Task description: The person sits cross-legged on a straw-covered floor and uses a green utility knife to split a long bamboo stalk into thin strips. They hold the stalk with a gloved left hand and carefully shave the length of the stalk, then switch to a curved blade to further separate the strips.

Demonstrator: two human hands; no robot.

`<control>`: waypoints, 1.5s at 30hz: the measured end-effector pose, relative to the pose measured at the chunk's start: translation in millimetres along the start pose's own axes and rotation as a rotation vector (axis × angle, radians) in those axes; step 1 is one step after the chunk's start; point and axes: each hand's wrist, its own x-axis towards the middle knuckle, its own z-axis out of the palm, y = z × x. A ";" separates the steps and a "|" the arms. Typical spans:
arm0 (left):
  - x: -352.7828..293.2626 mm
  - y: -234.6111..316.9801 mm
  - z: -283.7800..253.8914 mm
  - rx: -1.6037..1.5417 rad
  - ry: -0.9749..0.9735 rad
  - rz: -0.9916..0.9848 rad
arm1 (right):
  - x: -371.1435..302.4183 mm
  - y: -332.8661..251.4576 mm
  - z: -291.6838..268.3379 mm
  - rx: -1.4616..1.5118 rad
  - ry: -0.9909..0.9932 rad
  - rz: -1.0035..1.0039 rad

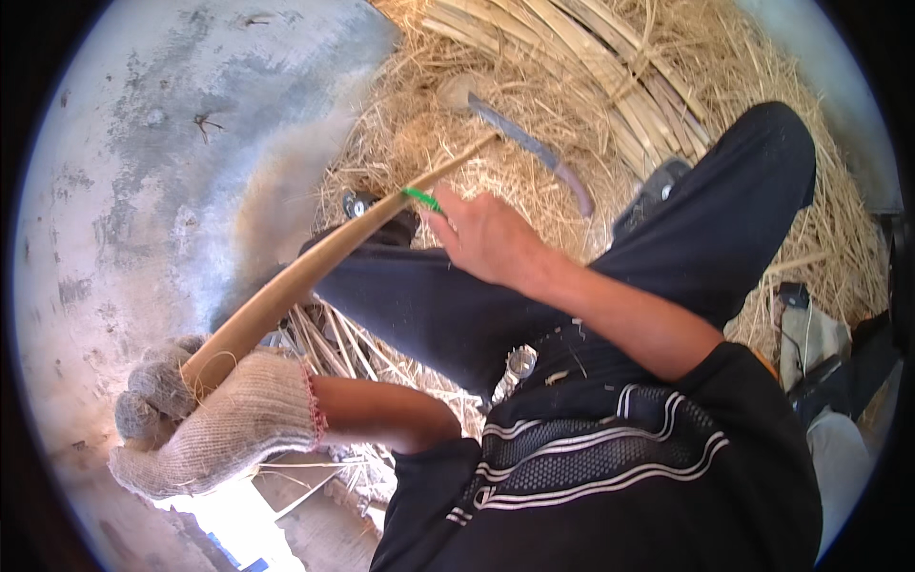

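My left hand, in a knitted work glove, grips the thick end of a long tan bamboo strip. The strip runs up and right across my dark trouser leg toward the straw. My bare right hand is closed around a small tool with a green handle, pressed against the strip near its middle. A long knife with a grey blade and brownish handle lies on the straw beyond my right hand, apart from both hands.
A heap of dry straw and shavings covers the ground ahead, with a bundle of split bamboo slats behind it. Bare grey concrete spreads to the left. A bag and dark objects sit at the right.
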 end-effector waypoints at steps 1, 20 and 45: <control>1.4 2.0 3.9 -0.003 0.047 -0.045 | 3.1 -5.0 -1.2 0.035 -0.012 -0.050; 23.9 -17.9 -40.1 -0.940 -0.841 -0.235 | -77.1 -126.6 -86.2 0.280 -0.139 -0.199; 18.0 14.5 -31.2 -1.120 -1.199 -0.073 | -83.6 -49.9 -53.3 -0.075 0.163 0.003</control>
